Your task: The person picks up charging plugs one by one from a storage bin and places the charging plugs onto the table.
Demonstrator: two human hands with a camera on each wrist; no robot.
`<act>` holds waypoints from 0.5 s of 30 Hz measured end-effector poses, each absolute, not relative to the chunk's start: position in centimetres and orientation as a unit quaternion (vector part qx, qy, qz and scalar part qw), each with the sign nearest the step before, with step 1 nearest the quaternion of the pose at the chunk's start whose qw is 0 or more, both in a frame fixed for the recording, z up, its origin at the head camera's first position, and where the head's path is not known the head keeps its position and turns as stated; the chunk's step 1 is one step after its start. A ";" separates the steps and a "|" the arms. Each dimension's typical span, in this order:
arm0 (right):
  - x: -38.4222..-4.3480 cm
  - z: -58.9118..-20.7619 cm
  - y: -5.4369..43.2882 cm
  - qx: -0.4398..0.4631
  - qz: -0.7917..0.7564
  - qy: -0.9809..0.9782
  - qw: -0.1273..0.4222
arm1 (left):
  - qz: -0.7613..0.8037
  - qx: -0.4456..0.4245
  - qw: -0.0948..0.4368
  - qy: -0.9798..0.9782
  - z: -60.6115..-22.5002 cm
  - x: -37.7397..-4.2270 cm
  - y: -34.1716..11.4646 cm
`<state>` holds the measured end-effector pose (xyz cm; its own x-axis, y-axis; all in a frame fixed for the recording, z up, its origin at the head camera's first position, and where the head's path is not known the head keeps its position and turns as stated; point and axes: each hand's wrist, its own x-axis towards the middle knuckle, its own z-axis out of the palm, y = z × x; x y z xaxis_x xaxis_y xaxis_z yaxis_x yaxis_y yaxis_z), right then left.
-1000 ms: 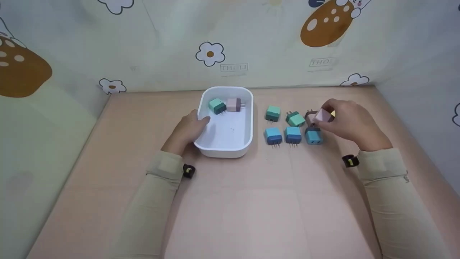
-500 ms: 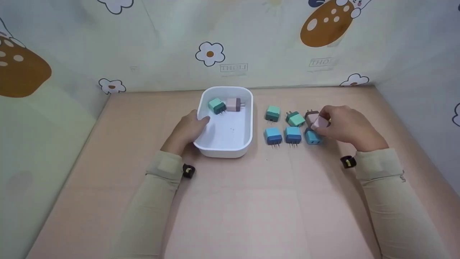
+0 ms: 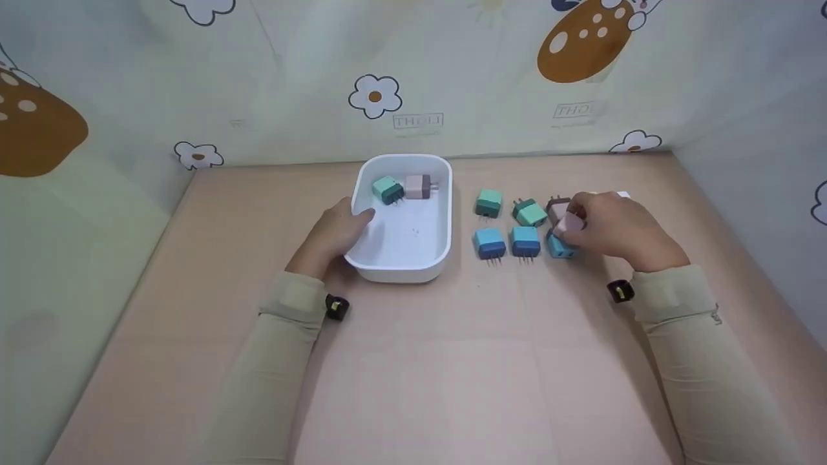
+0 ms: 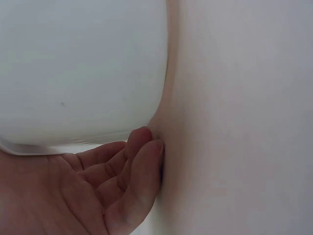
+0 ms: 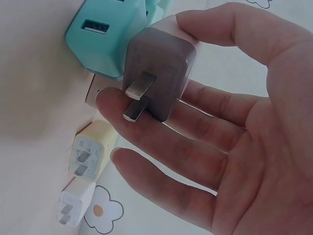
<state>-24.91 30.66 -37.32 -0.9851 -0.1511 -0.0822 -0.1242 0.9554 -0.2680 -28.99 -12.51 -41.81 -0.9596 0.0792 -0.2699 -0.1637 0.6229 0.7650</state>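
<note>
My left hand (image 3: 331,237) grips the left wall of a white plastic tub (image 3: 407,242), thumb over the rim and fingers outside. Inside the tub lie a green charger plug (image 3: 387,190) and a pink charger plug (image 3: 417,186). Between thumb and fingers, my right hand (image 3: 623,227) pinches another pink charger plug (image 3: 569,224); its two metal prongs face the camera in the right wrist view. That plug is just over a blue charger plug (image 3: 559,247) and close to a pink one (image 3: 557,206) on the table.
Right of the tub sit two green plugs (image 3: 488,203) (image 3: 530,213) and two blue plugs (image 3: 490,244) (image 3: 525,242). A cream plug (image 5: 93,152) and a white plug (image 5: 76,201) stand beyond my right fingers. A patterned sheet (image 3: 291,97) hangs behind the table.
My right hand has moved left and slightly down with the pink charger plug, which now partly covers the blue one. My left hand keeps its grip on the tub.
</note>
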 end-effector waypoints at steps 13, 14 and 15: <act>-25.0 -37.6 30.2 -0.060 -0.154 0.984 0.067 | 0.430 -0.037 0.152 0.889 -41.7 -29.0 -12.5; -25.0 -37.6 30.2 -0.059 -0.158 0.983 0.068 | 0.430 -0.037 0.153 0.889 -41.7 -29.0 -12.5; -25.0 -37.6 30.2 -0.057 -0.161 0.983 0.070 | 0.429 -0.037 0.153 0.890 -41.8 -29.0 -12.5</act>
